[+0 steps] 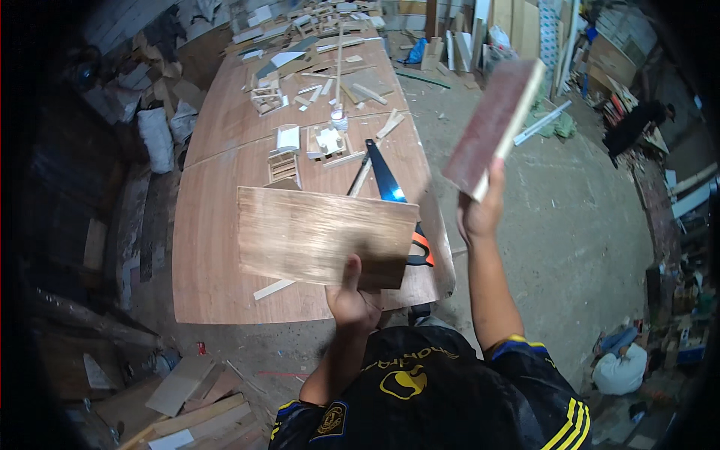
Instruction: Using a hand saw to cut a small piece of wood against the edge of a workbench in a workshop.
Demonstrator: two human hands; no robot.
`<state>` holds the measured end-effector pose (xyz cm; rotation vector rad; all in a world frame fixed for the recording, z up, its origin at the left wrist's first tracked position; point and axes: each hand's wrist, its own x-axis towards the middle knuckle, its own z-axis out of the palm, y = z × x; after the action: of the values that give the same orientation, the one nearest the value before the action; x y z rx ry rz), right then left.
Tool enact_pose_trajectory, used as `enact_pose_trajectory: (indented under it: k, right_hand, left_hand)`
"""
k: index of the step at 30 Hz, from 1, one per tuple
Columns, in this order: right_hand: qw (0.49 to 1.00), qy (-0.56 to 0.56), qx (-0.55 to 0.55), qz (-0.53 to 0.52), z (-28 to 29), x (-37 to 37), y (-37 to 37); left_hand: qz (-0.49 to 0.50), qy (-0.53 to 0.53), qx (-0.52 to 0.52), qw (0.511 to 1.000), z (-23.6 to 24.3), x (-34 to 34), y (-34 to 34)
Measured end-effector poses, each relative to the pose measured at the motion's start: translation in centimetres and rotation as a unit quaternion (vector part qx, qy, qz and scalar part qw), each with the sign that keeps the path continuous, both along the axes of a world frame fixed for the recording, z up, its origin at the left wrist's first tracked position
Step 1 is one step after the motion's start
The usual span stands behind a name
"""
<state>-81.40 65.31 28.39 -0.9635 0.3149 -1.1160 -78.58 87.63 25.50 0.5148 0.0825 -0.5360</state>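
My left hand (354,306) grips a rectangular plywood board (315,232) by its near edge, thumb on the upper face. The board is held tilted above the near end of the table. Up to the right, my right hand (484,210) is closed around the lower end of a long sanding block (499,124), pale wood with a reddish-brown face. The block is raised beside the table, apart from the board. Beyond and partly under the board lies a handsaw (386,180) with an orange and black handle; the board hides part of it.
The long plywood table (210,225) carries small wooden frames (283,165), a white jar (339,120) with a stick and several offcuts (367,94). Scrap boards (199,390) lie on the floor at lower left. Another person (637,131) bends at far right. A white sack (621,369) stands lower right.
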Motion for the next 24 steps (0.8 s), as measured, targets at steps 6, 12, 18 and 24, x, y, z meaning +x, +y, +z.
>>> enact_pose_trajectory:
  k: [6,12,18,24]
  right_hand:
    - [0.951,0.225,-0.204,0.061,-5.2,-7.0,4.6]
    - [0.873,0.254,-0.414,0.042,-4.0,-7.5,7.2]
    - [0.792,0.248,-0.557,0.028,-3.3,-6.8,7.6]
    - [0.845,0.318,-0.428,-0.047,-4.4,-5.2,5.9]
  left_hand:
    - [0.008,0.037,0.103,0.994,0.9,4.3,0.4]
    - [-0.013,0.047,0.105,0.993,0.3,5.2,-0.1]
    - [-0.076,0.033,0.061,0.995,0.2,3.4,-1.1]
    - [-0.13,0.13,0.068,0.981,1.7,2.9,-0.3]
